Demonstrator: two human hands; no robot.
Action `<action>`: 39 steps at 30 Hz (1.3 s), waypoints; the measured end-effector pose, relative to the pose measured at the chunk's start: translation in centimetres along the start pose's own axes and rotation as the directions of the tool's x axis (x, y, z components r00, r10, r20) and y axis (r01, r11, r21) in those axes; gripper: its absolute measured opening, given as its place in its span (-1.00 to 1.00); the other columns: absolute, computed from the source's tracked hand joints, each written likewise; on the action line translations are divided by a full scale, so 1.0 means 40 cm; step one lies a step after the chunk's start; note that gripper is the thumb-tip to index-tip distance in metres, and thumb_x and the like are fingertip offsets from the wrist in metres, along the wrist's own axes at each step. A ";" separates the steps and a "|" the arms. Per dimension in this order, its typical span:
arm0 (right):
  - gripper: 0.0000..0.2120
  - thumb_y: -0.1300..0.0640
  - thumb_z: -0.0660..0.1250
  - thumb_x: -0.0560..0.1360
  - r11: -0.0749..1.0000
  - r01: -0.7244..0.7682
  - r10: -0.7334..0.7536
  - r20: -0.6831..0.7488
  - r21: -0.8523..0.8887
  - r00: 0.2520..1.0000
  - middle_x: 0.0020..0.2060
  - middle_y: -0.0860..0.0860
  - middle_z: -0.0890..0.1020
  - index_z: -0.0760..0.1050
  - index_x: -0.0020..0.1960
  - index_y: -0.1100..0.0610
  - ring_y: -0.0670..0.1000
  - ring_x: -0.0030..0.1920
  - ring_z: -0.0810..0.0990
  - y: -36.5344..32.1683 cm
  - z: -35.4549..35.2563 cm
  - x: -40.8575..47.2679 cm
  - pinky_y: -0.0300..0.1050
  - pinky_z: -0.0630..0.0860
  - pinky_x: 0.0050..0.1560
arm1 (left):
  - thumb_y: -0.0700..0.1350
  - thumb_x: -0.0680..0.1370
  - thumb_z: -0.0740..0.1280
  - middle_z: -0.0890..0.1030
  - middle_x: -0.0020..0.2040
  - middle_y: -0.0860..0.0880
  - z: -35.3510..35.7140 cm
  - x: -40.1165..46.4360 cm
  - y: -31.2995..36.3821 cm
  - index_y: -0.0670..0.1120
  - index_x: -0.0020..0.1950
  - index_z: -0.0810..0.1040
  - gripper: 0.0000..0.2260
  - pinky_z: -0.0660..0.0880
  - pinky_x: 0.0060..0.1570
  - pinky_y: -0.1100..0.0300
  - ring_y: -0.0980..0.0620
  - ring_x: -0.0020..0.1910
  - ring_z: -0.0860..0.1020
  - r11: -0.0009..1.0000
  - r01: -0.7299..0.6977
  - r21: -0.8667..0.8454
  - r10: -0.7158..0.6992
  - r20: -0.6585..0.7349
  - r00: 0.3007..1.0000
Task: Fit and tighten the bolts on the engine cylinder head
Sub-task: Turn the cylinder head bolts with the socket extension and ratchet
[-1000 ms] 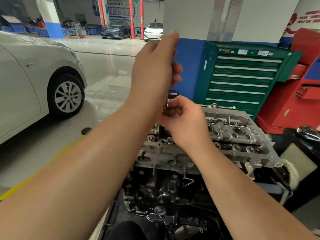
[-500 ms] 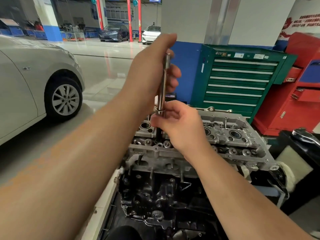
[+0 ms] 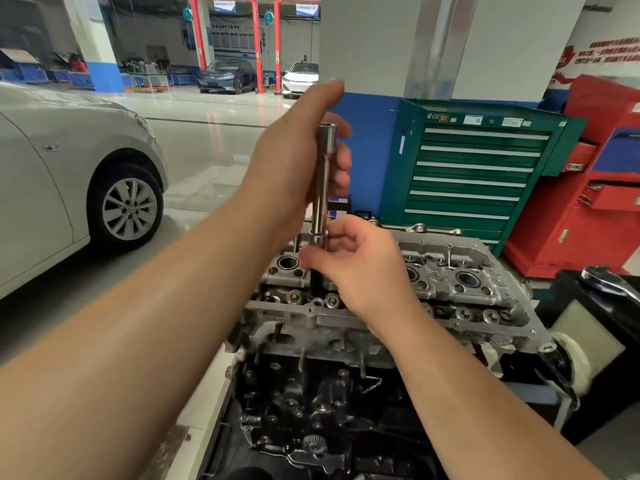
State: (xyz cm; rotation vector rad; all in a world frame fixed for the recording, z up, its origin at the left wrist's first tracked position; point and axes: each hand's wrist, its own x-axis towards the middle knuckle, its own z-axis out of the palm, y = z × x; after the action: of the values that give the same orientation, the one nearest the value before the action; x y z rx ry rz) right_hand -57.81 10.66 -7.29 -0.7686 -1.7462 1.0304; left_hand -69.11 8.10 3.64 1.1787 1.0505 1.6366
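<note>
cylinder head point(image 3: 446, 271) beside green tool cabinet point(image 3: 478, 168)

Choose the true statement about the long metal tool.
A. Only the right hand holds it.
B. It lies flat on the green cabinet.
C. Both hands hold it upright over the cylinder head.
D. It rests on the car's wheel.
C: the left hand grips the tool near its top, the right hand pinches its lower part above the cylinder head.
</note>
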 end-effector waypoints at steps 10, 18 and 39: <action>-0.85 0.01 0.39 0.49 0.997 0.071 -0.071 0.110 0.001 0.991 -0.06 -0.09 0.74 0.64 0.05 -0.08 -0.07 0.01 0.71 -0.001 -0.006 -0.009 0.05 0.62 0.14 | 0.00 0.62 0.17 0.18 -0.52 0.03 0.028 -0.004 -0.024 -0.02 -0.39 0.37 -0.63 0.07 -0.44 0.19 0.00 -0.54 0.09 1.000 0.012 0.003 -0.012 0.102 0.995; -0.77 -0.04 0.59 0.30 1.000 -0.008 0.008 -0.046 -0.013 0.999 -0.25 -0.21 0.70 0.61 -0.11 -0.14 -0.20 -0.26 0.65 0.006 0.007 0.008 -0.13 0.59 -0.12 | 0.09 0.63 0.28 0.64 -0.29 -0.07 0.038 -0.039 -0.010 -0.11 -0.04 0.62 -0.71 0.51 -0.24 0.07 -0.06 -0.35 0.56 0.981 -0.105 0.163 0.134 -0.179 0.975; -0.82 -0.10 0.31 0.28 0.954 0.081 -0.133 -0.165 -0.290 0.977 -0.37 -0.11 0.54 0.43 -0.25 -0.01 -0.12 -0.39 0.40 0.012 0.016 -0.011 -0.21 0.34 -0.36 | 0.07 0.61 0.31 0.42 -0.40 0.03 0.083 -0.057 -0.037 -0.03 -0.21 0.46 -0.74 0.33 -0.31 0.07 0.01 -0.42 0.34 0.957 -0.147 0.252 0.210 -0.247 0.946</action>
State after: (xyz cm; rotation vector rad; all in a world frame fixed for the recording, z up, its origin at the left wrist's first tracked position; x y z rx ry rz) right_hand -58.22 10.32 -8.00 -0.9041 -1.7736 0.6230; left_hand -65.20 6.90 2.32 1.2542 1.3707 1.8981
